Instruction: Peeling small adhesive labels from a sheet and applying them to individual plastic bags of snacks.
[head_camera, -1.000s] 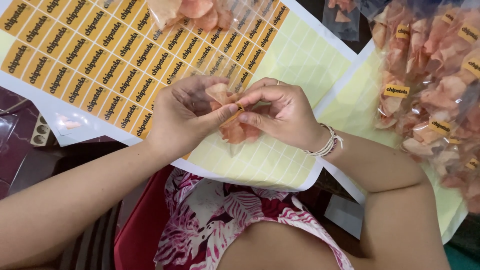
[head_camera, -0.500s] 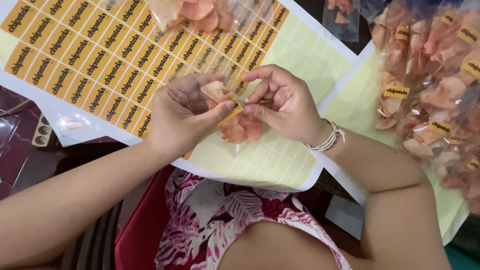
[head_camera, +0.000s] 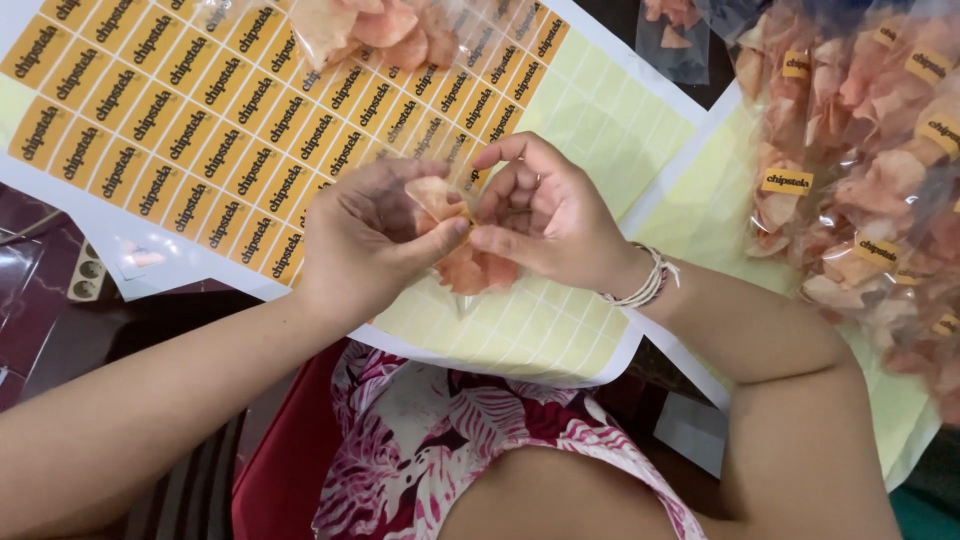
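Small clear chip bag: centre, above sticker sheet, pinched between left hand and right hand; fingers closed on it, probably steadying it for a label. Labelled bags far right.

Dark floor — perhaps tiled — with a power strip at left.

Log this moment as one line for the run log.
left hand: holds small clear bag of pink chips | right hand: pinches same bag | beneath: orange sticker sheet | right side: labelled chip bags
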